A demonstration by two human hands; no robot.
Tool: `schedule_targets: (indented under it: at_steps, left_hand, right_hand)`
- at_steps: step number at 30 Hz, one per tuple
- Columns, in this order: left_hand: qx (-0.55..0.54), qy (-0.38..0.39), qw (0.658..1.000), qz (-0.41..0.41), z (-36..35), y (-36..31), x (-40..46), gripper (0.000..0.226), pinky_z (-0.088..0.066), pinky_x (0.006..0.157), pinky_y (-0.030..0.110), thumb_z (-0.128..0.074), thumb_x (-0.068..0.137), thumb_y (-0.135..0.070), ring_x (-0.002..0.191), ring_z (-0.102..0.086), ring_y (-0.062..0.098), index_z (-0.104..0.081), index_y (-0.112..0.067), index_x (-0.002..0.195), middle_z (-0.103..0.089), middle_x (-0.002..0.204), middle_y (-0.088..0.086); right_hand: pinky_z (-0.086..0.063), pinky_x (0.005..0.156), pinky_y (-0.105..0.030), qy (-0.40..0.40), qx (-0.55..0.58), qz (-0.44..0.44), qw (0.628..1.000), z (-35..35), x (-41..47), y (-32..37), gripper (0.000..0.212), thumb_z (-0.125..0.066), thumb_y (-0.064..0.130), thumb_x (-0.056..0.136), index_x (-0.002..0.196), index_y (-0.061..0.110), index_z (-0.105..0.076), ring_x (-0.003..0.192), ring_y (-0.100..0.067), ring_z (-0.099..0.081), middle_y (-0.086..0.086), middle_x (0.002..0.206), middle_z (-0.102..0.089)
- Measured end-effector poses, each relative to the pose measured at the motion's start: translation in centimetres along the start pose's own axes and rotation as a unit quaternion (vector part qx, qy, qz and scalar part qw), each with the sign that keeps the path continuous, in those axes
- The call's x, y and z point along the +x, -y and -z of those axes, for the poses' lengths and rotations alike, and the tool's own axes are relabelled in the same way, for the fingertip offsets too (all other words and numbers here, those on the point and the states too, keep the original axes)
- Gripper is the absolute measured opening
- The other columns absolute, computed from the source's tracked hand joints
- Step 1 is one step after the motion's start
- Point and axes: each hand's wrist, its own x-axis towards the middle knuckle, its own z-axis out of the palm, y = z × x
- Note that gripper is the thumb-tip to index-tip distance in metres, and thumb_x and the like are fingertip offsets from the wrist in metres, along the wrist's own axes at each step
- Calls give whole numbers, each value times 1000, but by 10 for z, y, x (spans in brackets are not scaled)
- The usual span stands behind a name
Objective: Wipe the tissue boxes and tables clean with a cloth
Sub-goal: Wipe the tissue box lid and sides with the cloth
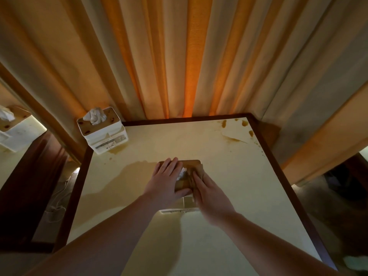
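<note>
From where I sit, the job looks barely started. Both hands are on the near tissue box point(188, 176) in the middle of the bench point(229, 226): my left hand point(166, 179) lies flat on the wooden lid with fingers straight, and my right hand point(209, 193) rests on the lid's right side, fingers extended but blurred — I see no curl around anything. No cloth shows under either hand; the white between them looks like tissue poking from the slot, though I cannot rule out a cloth hidden beneath a palm.

What is left, as I judge it, is nearly everything. A wide pale-brown stain point(121, 176) spreads over the bench left of the box, and darker splashes point(237, 128) sit in the far right corner. The second tissue box point(102, 129) stands at the far left corner, brown spots on its lid and a smear at its foot — untouched, by the look of it.
</note>
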Motion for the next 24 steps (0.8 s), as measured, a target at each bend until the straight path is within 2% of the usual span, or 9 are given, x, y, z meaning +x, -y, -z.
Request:
schedule_targets:
  at_steps: [3, 8, 10, 13, 17, 21, 24]
  left_hand:
    - [5, 0, 1000, 3, 0, 0, 0, 103, -1, 128, 49, -26, 89, -87, 158, 9, 22, -4, -22, 165, 4, 173, -1]
    - [17, -7, 1000, 8, 3, -3, -1, 113, -3, 128, 49, -7, 78, -94, 159, 4, 24, -8, -22, 165, -1, 173, 0]
    - [23, -12, 1000, 10, 4, -4, -2, 112, -4, 128, 49, -8, 79, -94, 158, 1, 24, -10, -22, 164, -3, 173, 1]
    - [28, -13, 999, 10, 4, -4, -2, 109, -6, 128, 49, -9, 80, -91, 158, -1, 25, -12, -22, 164, -5, 172, 1]
    - [25, -29, 999, -3, 7, 2, -2, 92, -10, 128, 46, -9, 90, -77, 157, -7, 24, -19, -23, 163, -12, 171, 0]
    - [17, -29, 999, -19, 11, 8, -3, 81, -14, 127, 43, -7, 94, -65, 156, -12, 23, -23, -24, 163, -17, 171, -2]
    - [18, -15, 999, -30, 15, 11, -3, 66, -14, 126, 42, -20, 103, -54, 155, -12, 22, -21, -27, 163, -14, 171, -3]
  right_hand:
    - [-34, 125, -43, 5, -10, -21, 1000, 17, 26, 3, 62, -36, 33, 113, 169, 19, -13, 157, -25, -28, -5, 175, -14]
    - [-40, 120, -39, 7, 40, -45, 998, 11, 5, 4, 59, -31, 36, 114, 169, 26, -12, 154, -22, -34, 6, 177, -3]
    - [-41, 119, -37, 4, 54, -43, 998, 5, -8, 4, 57, -28, 37, 114, 169, 29, -12, 155, -18, -33, 9, 177, -1]
    - [-42, 119, -38, 0, 39, -36, 999, 9, 2, 0, 58, -30, 36, 114, 169, 28, -13, 153, -21, -34, 5, 177, -7]
    - [-42, 119, -42, 4, 37, -59, 998, 17, 27, -2, 57, -25, 40, 114, 169, 29, -14, 153, -22, -36, 6, 176, -10]
    - [-32, 126, -34, -30, 30, -30, 999, -9, -13, 4, 58, -25, 35, 114, 169, 21, -13, 159, -17, -22, 1, 177, 1]
    - [-26, 129, -37, -50, 1, -14, 999, -29, -31, 5, 62, -17, 44, 111, 168, 19, -21, 161, -23, -18, -4, 176, -8]
